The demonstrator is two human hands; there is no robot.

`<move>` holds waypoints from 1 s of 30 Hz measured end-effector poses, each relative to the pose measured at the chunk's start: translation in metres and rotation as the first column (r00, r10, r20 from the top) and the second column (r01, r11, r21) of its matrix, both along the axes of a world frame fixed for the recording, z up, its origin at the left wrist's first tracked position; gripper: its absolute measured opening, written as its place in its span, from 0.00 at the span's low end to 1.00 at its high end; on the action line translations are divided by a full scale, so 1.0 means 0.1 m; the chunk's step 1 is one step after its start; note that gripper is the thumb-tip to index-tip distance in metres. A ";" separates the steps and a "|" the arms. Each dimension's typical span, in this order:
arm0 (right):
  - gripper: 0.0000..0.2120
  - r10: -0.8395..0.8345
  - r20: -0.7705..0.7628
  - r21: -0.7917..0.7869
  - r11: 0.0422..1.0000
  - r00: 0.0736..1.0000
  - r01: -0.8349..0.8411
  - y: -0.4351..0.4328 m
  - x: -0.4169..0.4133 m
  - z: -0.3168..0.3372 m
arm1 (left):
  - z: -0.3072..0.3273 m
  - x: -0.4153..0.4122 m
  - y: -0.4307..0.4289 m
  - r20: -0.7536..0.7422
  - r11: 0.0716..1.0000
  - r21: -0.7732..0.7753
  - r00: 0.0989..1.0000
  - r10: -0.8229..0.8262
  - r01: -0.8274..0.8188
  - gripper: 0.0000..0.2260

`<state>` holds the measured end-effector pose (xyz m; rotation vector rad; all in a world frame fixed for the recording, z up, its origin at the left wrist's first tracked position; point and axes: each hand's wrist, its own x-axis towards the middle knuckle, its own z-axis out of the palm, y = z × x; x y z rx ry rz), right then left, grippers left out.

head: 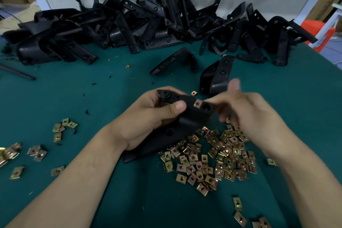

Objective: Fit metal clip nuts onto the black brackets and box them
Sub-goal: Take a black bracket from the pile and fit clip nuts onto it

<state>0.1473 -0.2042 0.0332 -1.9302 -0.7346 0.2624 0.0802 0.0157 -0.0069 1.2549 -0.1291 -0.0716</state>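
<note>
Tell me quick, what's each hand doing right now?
Left hand: holding the black bracket.
Right hand: at the clip nut, blurred; grip cannot be told.

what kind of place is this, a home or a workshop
Probably a factory assembly bench: a big heap of similar black brackets lies along the back of the green table, with loose metal clip nuts scattered in front by the dozen.

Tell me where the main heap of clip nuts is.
The heap of clip nuts lies on the green mat, right of centre in the head view, just below the held bracket and right hand.
</note>
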 end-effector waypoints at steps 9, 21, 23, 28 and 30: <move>0.14 0.289 0.000 -0.563 0.791 0.957 -0.239 -0.25 0.11 -0.01 | -0.01 0.01 0.12 0.041 0.977 -0.175 0.990 0.135 -0.125 0.12; 0.08 0.239 0.032 -0.403 0.892 0.971 -0.206 -0.22 0.07 0.01 | -0.01 0.00 0.10 -0.019 0.997 -0.066 0.999 0.040 -0.041 0.15; 0.07 0.212 0.015 -0.295 0.935 0.977 -0.199 -0.22 0.08 0.02 | -0.01 -0.02 0.09 -0.036 0.998 -0.061 0.999 0.007 -0.009 0.15; 0.08 0.108 -0.148 0.044 0.994 0.983 -0.102 -0.17 0.07 0.05 | 0.00 -0.06 0.05 -0.050 0.989 -0.036 0.988 -0.147 0.145 0.05; 0.09 0.121 -0.267 0.192 0.979 0.956 -0.070 -0.14 0.04 0.06 | 0.01 -0.06 0.04 -0.047 0.983 -0.036 0.982 -0.183 0.181 0.06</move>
